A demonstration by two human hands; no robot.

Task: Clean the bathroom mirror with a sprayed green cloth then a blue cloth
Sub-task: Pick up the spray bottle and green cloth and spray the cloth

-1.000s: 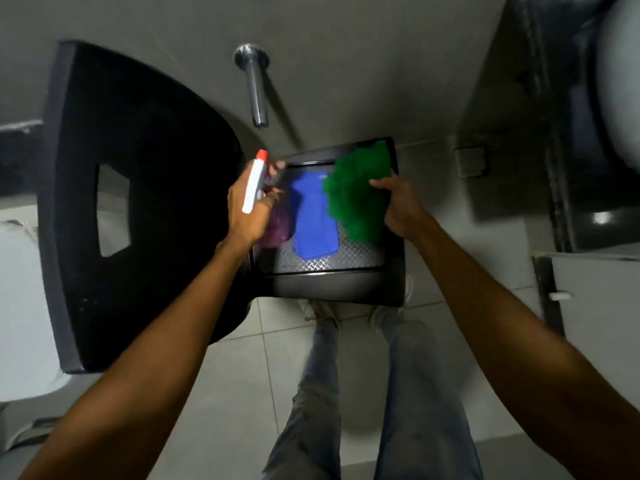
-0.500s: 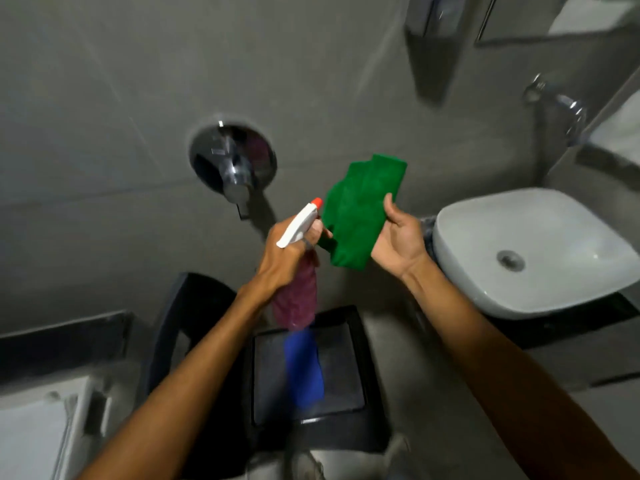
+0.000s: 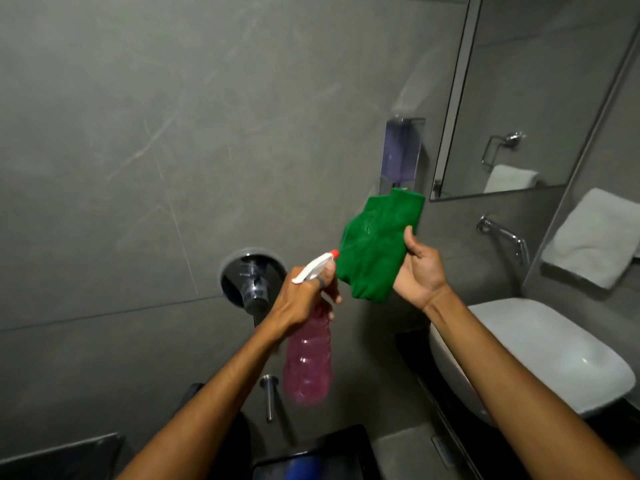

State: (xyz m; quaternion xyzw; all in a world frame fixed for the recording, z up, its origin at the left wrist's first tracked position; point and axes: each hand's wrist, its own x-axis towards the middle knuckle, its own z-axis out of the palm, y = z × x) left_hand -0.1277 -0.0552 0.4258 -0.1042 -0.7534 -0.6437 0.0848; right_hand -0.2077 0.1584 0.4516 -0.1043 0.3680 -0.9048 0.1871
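grey tiled wall behind; left hand (image 3: 300, 299) grips spray bottle (image 3: 308, 362); right hand (image 3: 417, 271) pinches green cloth (image 3: 377, 249)

In front of me stands a grey tiled wall (image 3: 138, 133), its thin grout lines running across it; a round chrome fitting (image 3: 253, 282) is set into it low down, with a small chrome spout (image 3: 268, 396) beneath; to my right a clear wall dispenser (image 3: 401, 150) holds purple liquid; below that side sits a white basin (image 3: 533, 355) under a chrome tap (image 3: 505, 237); a folded white towel (image 3: 595, 240) rests on the side wall; the light is dim and even.
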